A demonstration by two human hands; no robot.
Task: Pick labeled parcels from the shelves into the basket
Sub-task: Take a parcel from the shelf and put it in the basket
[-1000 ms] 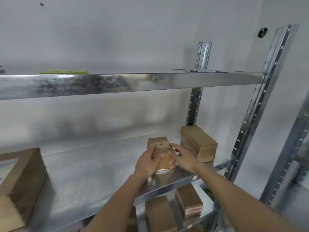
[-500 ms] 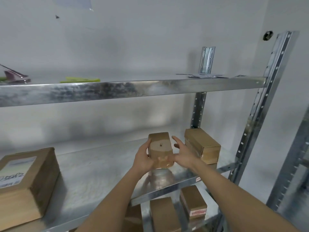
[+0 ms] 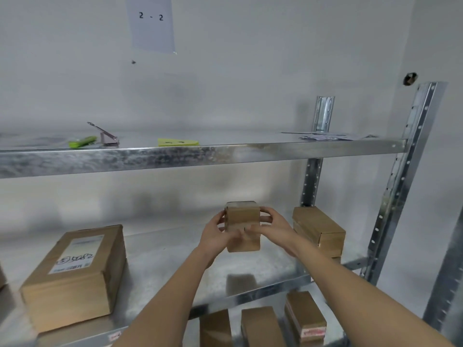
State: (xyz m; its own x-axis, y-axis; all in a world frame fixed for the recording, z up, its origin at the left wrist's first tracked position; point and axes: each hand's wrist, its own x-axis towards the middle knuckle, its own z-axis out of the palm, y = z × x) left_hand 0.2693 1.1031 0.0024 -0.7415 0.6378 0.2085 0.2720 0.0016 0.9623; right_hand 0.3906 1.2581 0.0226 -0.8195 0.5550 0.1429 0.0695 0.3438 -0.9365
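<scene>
Small brown cardboard parcel [image 3: 242, 227] is now lifted off the galvanised metal middle shelf [image 3: 160, 259] w/ my left hand [image 3: 215, 234] and right hand [image 3: 273, 229] gripping its sides; a sec ago it sat lower, so pick is done, label check next. Stacked brown boxes [image 3: 318, 230] sit near right, big labelled carton [image 3: 75, 274] well left. Room is toward me; top shelf edge [image 3: 200, 156] overhead. Basket not in view.
</scene>
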